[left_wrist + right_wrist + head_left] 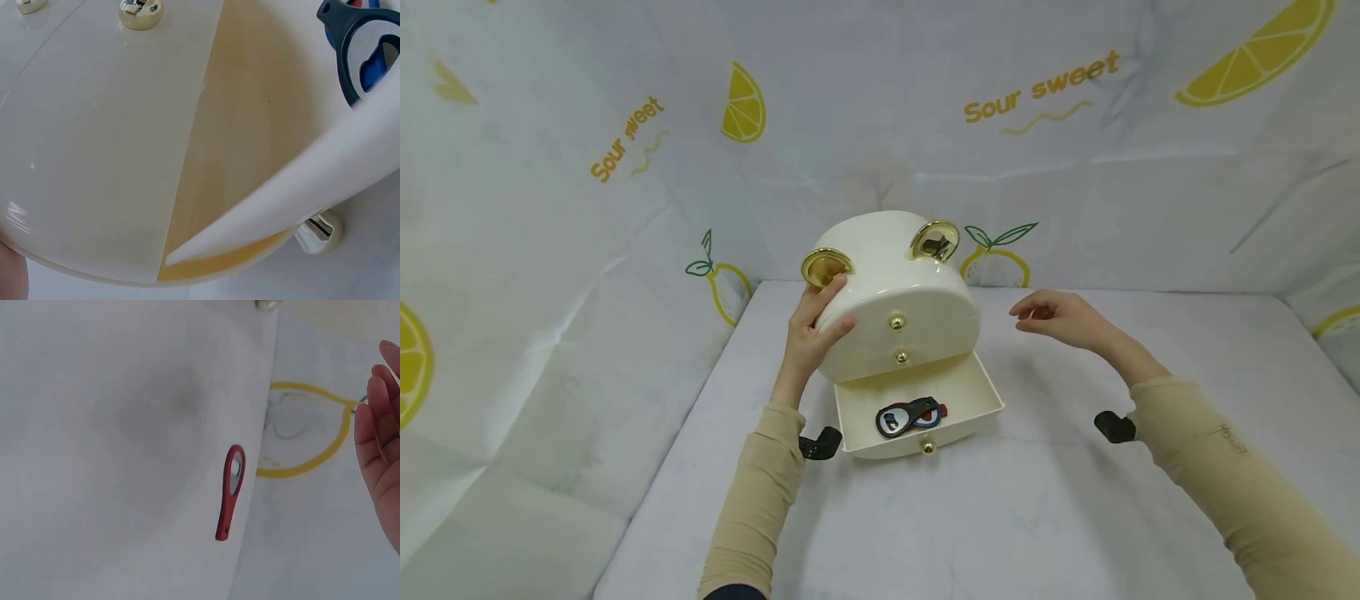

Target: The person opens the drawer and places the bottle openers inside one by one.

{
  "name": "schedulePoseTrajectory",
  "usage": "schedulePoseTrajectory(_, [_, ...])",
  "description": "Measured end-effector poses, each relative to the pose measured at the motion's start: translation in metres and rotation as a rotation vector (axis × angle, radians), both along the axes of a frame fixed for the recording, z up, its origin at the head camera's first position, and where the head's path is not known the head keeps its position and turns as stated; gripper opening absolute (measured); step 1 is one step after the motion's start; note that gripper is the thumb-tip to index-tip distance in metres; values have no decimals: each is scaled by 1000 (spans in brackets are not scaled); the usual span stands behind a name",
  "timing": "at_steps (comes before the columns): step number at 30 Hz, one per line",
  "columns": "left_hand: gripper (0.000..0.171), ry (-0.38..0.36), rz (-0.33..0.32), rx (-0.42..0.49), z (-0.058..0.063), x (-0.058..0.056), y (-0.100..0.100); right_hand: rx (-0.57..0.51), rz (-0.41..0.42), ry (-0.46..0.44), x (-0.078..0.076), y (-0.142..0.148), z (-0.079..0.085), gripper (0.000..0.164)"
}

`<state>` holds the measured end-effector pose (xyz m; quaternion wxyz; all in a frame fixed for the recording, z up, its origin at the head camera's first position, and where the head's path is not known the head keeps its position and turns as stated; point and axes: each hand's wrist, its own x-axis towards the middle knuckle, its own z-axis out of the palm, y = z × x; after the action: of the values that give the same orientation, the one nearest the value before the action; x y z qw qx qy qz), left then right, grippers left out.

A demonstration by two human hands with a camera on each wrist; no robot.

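A cream drawer box (872, 250) with two round gold ears stands near the back of the table. My left hand (805, 342) grips its left side, thumb on the front face and fingers by the left ear. The bottom drawer (865, 387) is pulled out. In it lie small hand mirrors, a dark one (893, 421) on top and a red one (943, 410) partly hidden beneath. To the right of the box, my right hand (1063, 318) hovers with relaxed fingers, holding nothing. Another red hand mirror (225, 506) lies near the cloth's edge in the right wrist view.
Gold knobs (897, 322) mark the front of the box. Behind the table hangs a white cloth (865, 92) with lemon prints. Black wrist-mounted pieces (1115, 427) stick out from both sleeves. White cloth (1000, 525) covers the table.
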<state>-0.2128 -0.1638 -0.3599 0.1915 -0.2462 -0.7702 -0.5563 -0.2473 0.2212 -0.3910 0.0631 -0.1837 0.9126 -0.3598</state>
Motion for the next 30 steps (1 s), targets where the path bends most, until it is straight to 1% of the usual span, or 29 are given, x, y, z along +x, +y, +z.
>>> schedulePoseTrajectory(3, [74,0,2,-6,1,-1,0,13,-76,-38,-13,11,-5,32])
schedulePoseTrajectory(5, [75,5,0,-5,1,-1,0,16,-110,-54,-20,16,-9,33])
schedulePoseTrajectory(10, [76,15,-1,4,1,-2,0,78,-149,-71,-30,22,-21,40])
schedulePoseTrajectory(13, [77,18,1,5,0,-2,0,106,-165,-73,-32,25,-30,46])
schedulePoseTrajectory(18, [78,24,11,2,1,-2,0,106,-212,-68,-33,34,-45,56])
schedulePoseTrajectory(21, [74,28,13,1,1,-1,0,126,-252,-96,-33,38,-54,64])
schedulePoseTrajectory(23, [69,27,8,1,1,-1,0,167,-266,-133,-33,39,-61,71])
schedulePoseTrajectory(24, [69,31,7,3,-3,-4,-2,180,-268,-148,-32,39,-64,74])
schedulePoseTrajectory(26, [70,31,4,2,-4,-4,-2,205,-258,-172,-31,40,-69,80])
schedulePoseTrajectory(30, [77,24,-2,6,-6,-4,-2,256,-212,-172,-32,42,-73,85])
